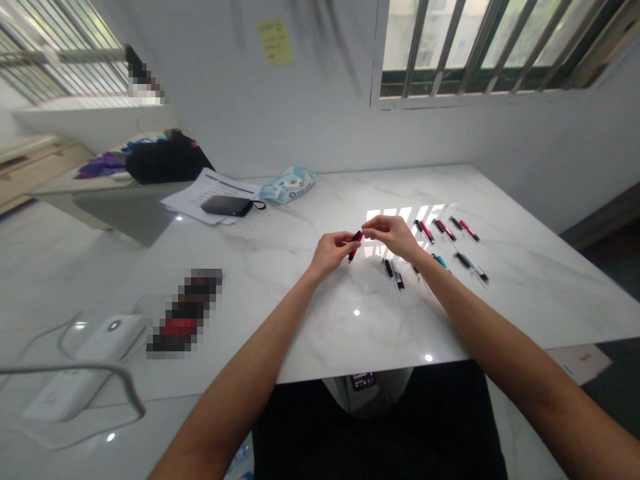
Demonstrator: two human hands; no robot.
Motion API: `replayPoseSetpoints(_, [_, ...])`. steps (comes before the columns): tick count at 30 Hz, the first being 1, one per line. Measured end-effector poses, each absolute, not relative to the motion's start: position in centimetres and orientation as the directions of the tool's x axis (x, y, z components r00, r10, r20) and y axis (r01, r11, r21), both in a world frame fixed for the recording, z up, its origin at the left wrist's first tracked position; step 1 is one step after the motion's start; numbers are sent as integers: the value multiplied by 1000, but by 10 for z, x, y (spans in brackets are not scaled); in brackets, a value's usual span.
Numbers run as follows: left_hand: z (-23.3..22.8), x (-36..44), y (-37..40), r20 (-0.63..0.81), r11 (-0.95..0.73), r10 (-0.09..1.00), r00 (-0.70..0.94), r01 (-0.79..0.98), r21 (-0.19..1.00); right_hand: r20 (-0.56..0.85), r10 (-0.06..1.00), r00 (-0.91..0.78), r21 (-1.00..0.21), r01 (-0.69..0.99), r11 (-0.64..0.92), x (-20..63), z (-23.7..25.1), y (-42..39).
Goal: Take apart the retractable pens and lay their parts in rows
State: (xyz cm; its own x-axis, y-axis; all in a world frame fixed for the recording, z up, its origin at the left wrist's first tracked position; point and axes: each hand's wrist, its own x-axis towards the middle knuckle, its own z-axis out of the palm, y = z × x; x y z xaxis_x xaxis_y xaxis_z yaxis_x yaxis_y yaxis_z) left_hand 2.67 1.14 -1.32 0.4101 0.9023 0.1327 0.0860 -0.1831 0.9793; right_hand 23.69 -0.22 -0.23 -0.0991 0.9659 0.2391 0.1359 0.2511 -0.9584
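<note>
White marble table (pixel 525 280), pale wall (pixel 325 113), barred window (pixel 480 47), daylight glare

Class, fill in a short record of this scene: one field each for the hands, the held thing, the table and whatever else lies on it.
left hand: pinches the lower end of the red pen
right hand: pinches its upper end
table: white marble
loose pens: lying right of the hands
far side: black pouch on papers, wipes pack

Single view, head-mounted: looks forward and down from above the near edge of the worktop (pixel 500 293), arms reaching away from the lens, facing the wall (pixel 320 120) and barred window (pixel 490 47); wide, close range.
</note>
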Motion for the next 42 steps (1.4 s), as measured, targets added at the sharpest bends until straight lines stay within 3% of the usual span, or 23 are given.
replayPoseSetpoints(4, [-13,28,11,116,-146,909,401,46,988,258,946,-197,-906,292,308,244,4,-4])
replayPoseSetpoints(7, [-13,28,12,109,-124,924,367,19,992,313,941,-131,-747,578,329,257,10,-5])
replayPoseSetpoints(10, [-13,28,13,99,-102,938,333,-8,995,286,957,-44,-495,849,186,267,13,-6])
replayPoseSetpoints(14, [-13,27,14,88,-86,945,316,-22,996,162,985,61,-338,941,-2,264,11,-10])
replayPoseSetpoints(18, [-13,26,14,89,-89,945,316,-14,996,68,992,108,-304,949,-83,251,7,-13])
replayPoseSetpoints(27, [-15,28,13,48,-46,948,315,-13,999,24,991,133,-323,939,-118,248,-3,-5])
replayPoseSetpoints(36, [-11,28,9,-83,160,933,351,-195,968,86,990,109,-264,961,-83,237,-1,-7])
replayPoseSetpoints(42, [-7,23,9,-146,251,915,376,-250,935,151,987,51,-301,954,-3,239,-4,-4])
